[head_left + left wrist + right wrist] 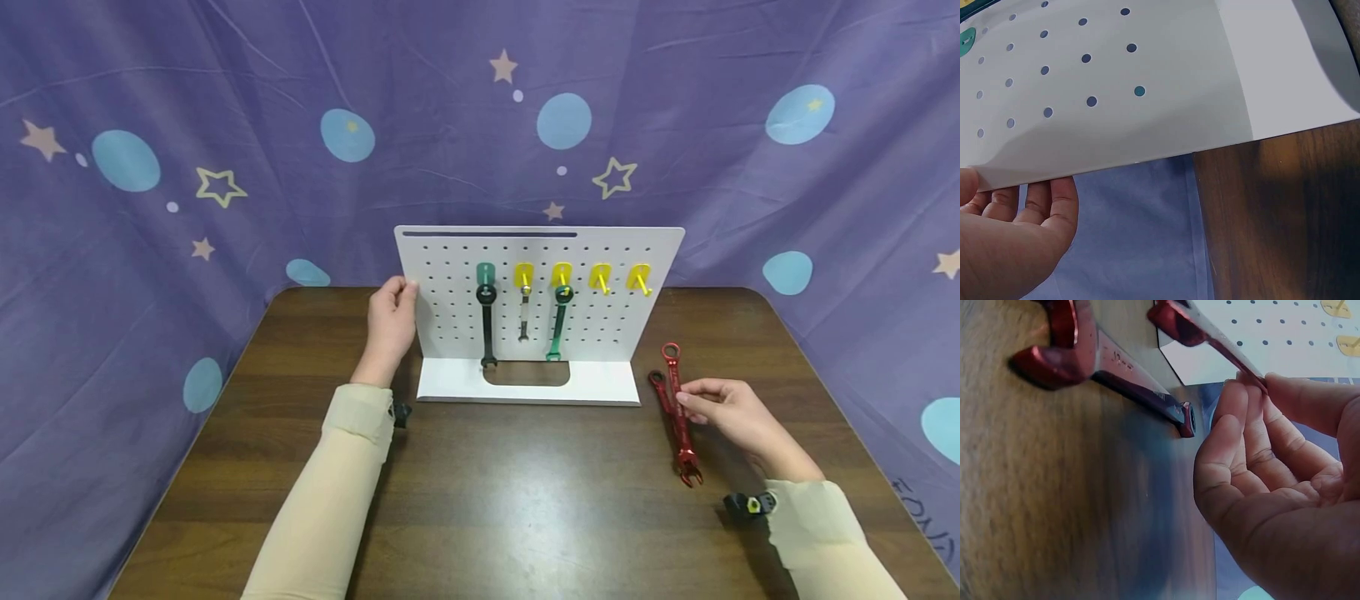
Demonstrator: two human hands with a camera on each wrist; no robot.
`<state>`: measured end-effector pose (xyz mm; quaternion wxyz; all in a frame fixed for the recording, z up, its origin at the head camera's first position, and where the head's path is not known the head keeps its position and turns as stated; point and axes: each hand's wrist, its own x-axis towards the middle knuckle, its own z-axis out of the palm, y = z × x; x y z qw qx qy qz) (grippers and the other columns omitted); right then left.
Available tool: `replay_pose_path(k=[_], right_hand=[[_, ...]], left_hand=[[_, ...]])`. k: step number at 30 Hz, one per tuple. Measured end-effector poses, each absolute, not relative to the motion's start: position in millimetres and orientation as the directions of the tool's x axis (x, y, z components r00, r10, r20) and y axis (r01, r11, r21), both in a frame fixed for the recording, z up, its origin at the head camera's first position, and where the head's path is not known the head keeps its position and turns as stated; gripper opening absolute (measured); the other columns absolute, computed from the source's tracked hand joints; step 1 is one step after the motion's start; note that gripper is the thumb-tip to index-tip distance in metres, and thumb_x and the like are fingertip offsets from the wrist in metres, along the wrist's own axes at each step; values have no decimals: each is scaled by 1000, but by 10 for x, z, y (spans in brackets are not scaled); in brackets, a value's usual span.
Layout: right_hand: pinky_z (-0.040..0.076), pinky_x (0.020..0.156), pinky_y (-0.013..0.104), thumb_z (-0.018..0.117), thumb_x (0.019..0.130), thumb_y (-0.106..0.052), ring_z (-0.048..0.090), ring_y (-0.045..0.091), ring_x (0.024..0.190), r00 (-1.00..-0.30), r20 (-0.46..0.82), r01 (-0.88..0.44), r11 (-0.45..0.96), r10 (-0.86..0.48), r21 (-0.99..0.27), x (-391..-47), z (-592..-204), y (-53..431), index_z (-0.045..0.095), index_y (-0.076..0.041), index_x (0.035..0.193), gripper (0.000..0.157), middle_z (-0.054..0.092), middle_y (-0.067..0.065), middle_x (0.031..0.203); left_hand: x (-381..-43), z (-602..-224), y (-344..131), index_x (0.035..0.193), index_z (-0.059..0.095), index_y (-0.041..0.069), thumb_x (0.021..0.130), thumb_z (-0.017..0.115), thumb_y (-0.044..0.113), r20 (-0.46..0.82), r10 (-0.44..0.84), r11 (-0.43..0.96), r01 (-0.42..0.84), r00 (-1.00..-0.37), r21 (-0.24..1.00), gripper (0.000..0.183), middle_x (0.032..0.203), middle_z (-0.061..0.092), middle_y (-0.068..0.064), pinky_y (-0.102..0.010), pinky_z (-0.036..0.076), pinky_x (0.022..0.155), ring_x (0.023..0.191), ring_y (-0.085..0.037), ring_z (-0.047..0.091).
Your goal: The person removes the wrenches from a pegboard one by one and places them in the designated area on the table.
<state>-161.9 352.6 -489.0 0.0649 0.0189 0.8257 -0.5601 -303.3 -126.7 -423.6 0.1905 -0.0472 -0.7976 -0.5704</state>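
My left hand (391, 323) holds the left edge of a white pegboard (450, 333), thumb on the front face and fingers behind in the left wrist view. My right hand (733, 417) pinches a red wrench (677, 398) between thumb and fingertips, to the right of the board. Under it, a second red wrench (1135, 375) lies on the table, partly covered by the held one in the head view. From hooks on the pegboard hang a black wrench (487, 329), a small silver wrench (524, 315) and a green wrench (558, 329).
Two yellow hooks (601, 277) on the board's right side carry nothing. The board's base has a cutout (527, 373) at its middle. The brown wooden table (510, 517) ends at a purple curtain (450, 125) with stars and blue spots behind.
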Motion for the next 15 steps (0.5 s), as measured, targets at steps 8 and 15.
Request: replay_pose_path(k=[8, 15], right_hand=[[57, 75, 31, 65, 101, -11, 69, 12, 83, -989, -142, 118, 354, -43, -928, -1617, -4915, 3577, 60, 19, 120, 36, 72, 15, 99], [57, 74, 30, 66, 101, -12, 68, 11, 81, -991, -129, 105, 386, -38, -916, -1598, -4925, 3593, 62, 19, 117, 36, 72, 15, 97]], left_hand=[[-3031, -4233, -1266, 93, 61, -6, 107, 54, 11, 350, -149, 355, 280, -925, 892, 23, 68, 40, -4, -28, 32, 57, 64, -16, 39], [-3030, -4236, -1257, 92, 61, -6, 107, 54, 10, 358, -152, 352, 288, -921, 891, 23, 68, 40, -4, -28, 32, 57, 63, -15, 38]])
